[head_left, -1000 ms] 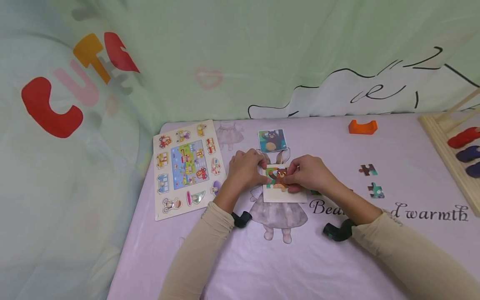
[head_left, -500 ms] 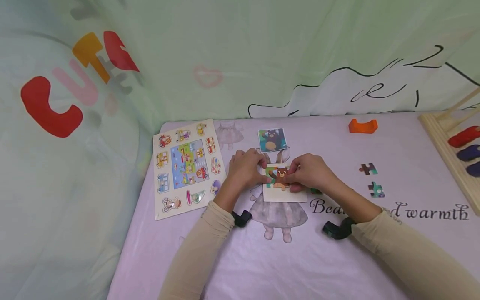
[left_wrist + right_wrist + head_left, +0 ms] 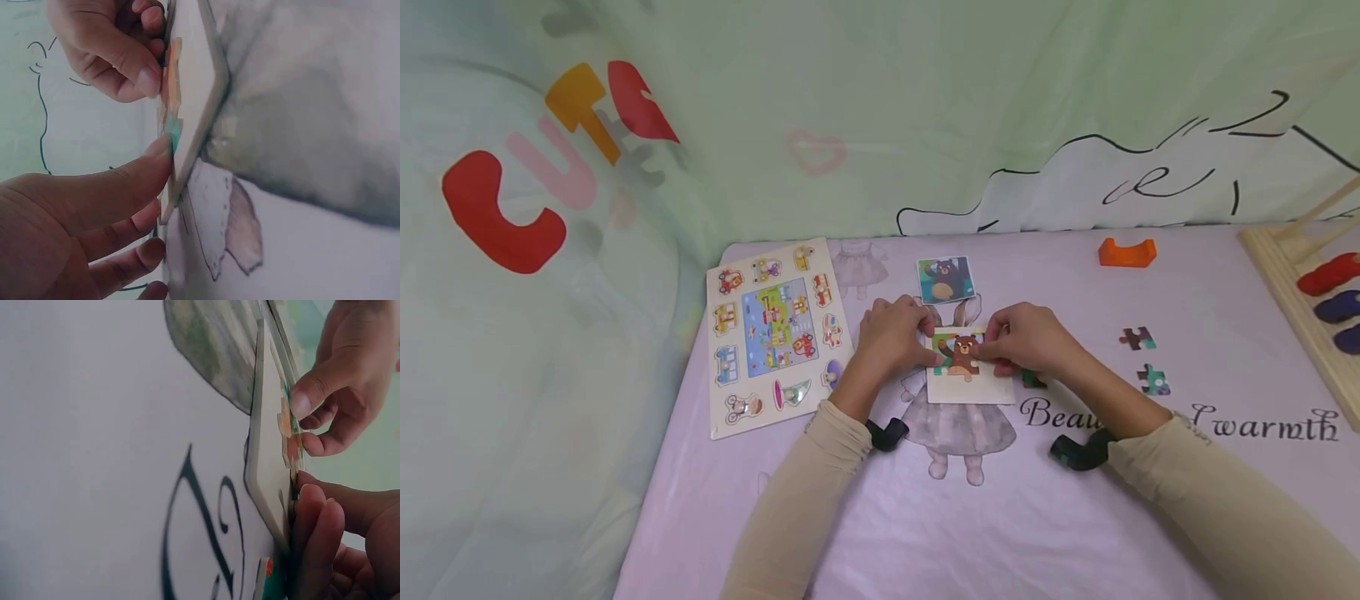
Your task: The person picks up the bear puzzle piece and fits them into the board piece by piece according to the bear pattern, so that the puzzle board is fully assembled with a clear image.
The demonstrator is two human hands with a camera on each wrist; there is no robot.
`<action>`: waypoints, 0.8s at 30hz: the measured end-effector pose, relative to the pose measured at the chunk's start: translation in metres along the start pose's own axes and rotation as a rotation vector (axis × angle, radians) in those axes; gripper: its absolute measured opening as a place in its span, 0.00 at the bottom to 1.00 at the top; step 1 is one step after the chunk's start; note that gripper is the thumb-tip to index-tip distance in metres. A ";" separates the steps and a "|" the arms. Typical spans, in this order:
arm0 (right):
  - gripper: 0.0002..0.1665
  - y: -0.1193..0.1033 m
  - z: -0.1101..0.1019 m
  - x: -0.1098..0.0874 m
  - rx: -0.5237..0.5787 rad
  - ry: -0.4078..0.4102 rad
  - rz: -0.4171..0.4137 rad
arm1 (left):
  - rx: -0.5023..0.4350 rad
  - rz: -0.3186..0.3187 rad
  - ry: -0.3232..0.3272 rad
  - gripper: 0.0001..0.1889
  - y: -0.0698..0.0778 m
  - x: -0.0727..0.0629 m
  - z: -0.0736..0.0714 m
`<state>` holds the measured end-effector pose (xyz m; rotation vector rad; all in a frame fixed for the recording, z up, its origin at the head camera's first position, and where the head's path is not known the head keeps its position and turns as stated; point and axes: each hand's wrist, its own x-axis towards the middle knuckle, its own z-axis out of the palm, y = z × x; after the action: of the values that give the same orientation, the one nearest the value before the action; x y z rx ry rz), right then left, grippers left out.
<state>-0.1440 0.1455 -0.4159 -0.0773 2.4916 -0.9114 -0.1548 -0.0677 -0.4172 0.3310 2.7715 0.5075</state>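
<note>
A small pale puzzle board [image 3: 951, 393] lies at mid-table, its upper part covered by joined puzzle pieces [image 3: 961, 360] showing a brown bear. My left hand [image 3: 891, 335] holds the board's left side, thumb over a teal piece and the other fingers by the edge, as the left wrist view shows. From the right, my right hand [image 3: 1030, 337] reaches over the board with curled fingers. Its thumb [image 3: 145, 78] presses at the bear piece beside the face, and its fingertips hide the upper right of the board.
Behind the board lies a bear picture card [image 3: 945, 281]. Loose pieces [image 3: 1138, 338] lie to the right, another [image 3: 1033, 379] by the right wrist. A vehicle peg puzzle [image 3: 722, 417] sits left; an orange block [image 3: 1127, 252] and a wooden frame [image 3: 1300, 317] stand right.
My right hand has shifted slightly up and away from me, uncovering more of the board's lower right and the loose piece beside it. The left hand stays put.
</note>
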 end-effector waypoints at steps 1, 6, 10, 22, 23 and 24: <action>0.15 0.001 0.000 0.000 0.002 -0.003 0.000 | -0.004 -0.002 -0.004 0.17 0.000 0.000 -0.001; 0.15 0.001 0.001 0.002 0.004 -0.004 0.002 | -0.019 -0.023 -0.008 0.17 0.004 0.000 -0.002; 0.15 0.002 0.001 0.002 0.006 -0.008 -0.003 | -0.016 -0.057 0.012 0.21 0.008 0.002 0.003; 0.16 -0.001 0.002 0.002 -0.007 0.000 0.011 | 0.028 -0.122 0.031 0.21 0.020 0.006 0.009; 0.15 -0.001 0.002 0.002 -0.009 0.005 0.012 | 0.030 -0.121 0.027 0.21 0.019 0.006 0.009; 0.15 -0.002 0.003 0.002 -0.012 0.008 0.009 | 0.028 -0.120 0.024 0.21 0.019 0.005 0.009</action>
<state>-0.1450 0.1420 -0.4177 -0.0667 2.5035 -0.8948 -0.1534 -0.0458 -0.4195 0.1641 2.8030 0.4469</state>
